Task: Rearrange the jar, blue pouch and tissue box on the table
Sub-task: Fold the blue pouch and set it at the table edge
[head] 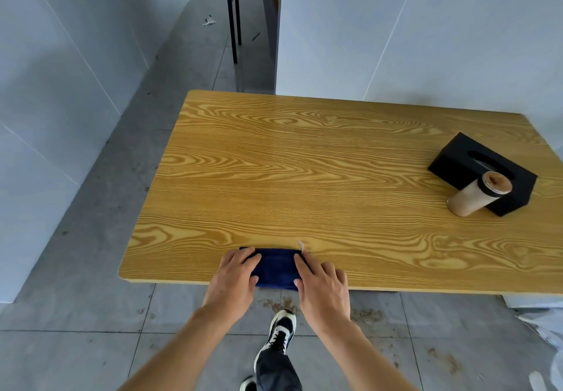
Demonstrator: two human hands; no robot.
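Our leg in dark trousers [275, 366] and a black and white shoe [281, 331] sit at the bottom centre of the frame, over the grey tiled floor [76, 314].

Going by size from there, we see white wall panels [396, 25] filling the upper left and upper right, with the floor running up between them to the dark legs of a second table [233, 16] at the top centre.

Next comes the wooden table [335, 162], which takes up the middle and right of the frame.

Our 2 forearms reach up from the bottom edge. We have the left hand [234, 281] and the right hand [323, 284] laid on the 2 ends of the blue pouch [275, 265], fingers curled over it and the hands apart from each other. We cannot tell whether the pouch is gripped or only pressed.

At the right edge of the frame a black tissue box [463, 159] lies flat on the table, its oval slot facing up.

The pouch lies at the table's near edge, bottom centre, with a small pale tab [300, 244] at its right corner.

A jar [475, 197] with pale contents and a brown lid stands just in front of the tissue box; whether they touch is unclear.
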